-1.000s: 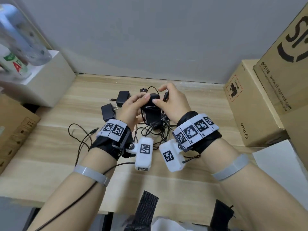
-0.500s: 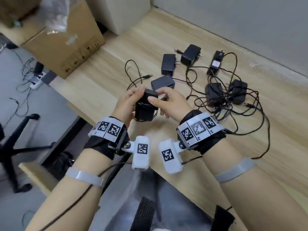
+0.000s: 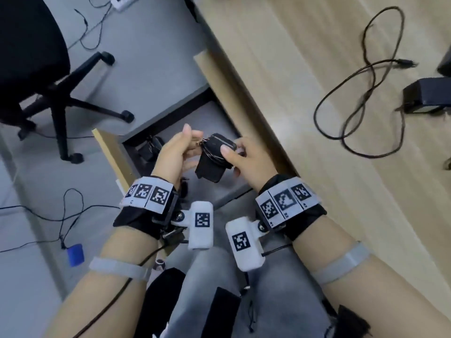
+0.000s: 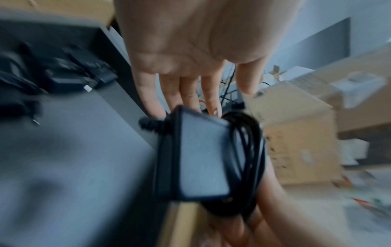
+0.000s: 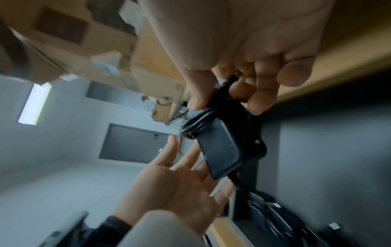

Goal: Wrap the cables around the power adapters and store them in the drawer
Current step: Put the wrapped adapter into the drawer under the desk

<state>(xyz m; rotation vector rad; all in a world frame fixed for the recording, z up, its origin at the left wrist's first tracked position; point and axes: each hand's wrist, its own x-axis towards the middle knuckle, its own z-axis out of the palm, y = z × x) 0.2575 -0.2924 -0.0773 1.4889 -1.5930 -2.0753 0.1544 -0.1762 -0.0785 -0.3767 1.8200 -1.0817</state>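
A black power adapter (image 3: 212,164) with its cable coiled round it hangs above the open drawer (image 3: 207,118). My right hand (image 3: 234,159) pinches its top end, thumb on the coil, fingers curled behind; the right wrist view shows the right hand (image 5: 222,93) gripping it. My left hand (image 3: 181,152) lies beside it, and in the left wrist view the left hand (image 4: 190,100) has straight fingers, only the tips touching the adapter (image 4: 203,158). Other wrapped adapters (image 3: 148,147) lie in the drawer's far corner.
The wooden desk (image 3: 305,179) runs along the right, with a loose black cable (image 3: 366,93) and another adapter (image 3: 424,98) on it. A black office chair (image 3: 36,69) stands left on the grey floor, near floor cables and a blue object (image 3: 75,254).
Both hands carried the wrapped adapter off the desk to above the open drawer. The head view swung down and left. The left hand's fingers have straightened.
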